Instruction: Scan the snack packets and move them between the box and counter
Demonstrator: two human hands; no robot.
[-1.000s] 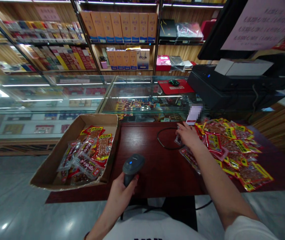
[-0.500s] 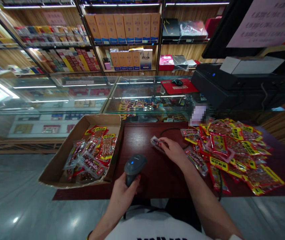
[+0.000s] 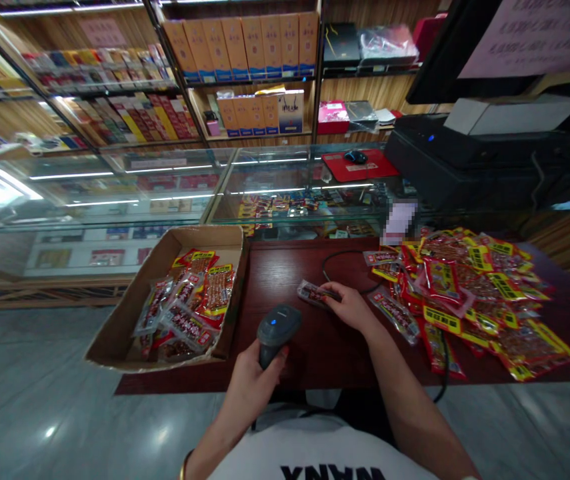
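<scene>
My left hand [image 3: 251, 385] grips a grey barcode scanner [image 3: 277, 328] by its handle, its head with a small blue light raised over the near edge of the dark red table [image 3: 325, 347]. My right hand [image 3: 351, 308] holds a small clear snack packet [image 3: 312, 293] flat on the table, just beyond the scanner. To the right lies a pile of red and yellow snack packets [image 3: 469, 300]. At the left stands a cardboard box [image 3: 129, 320] with several packets [image 3: 189, 303] in it.
A black cable [image 3: 337, 257] loops on the table behind my right hand. Glass display counters [image 3: 165, 180] run behind the table, with shelves of boxed goods [image 3: 259, 47] further back. A black register and printer [image 3: 479, 153] stand at the right, beside a red mouse pad [image 3: 359, 167].
My right hand left the pile at the right and slid a single packet leftward to the table's middle, in front of the scanner. The left hand kept hold of the scanner.
</scene>
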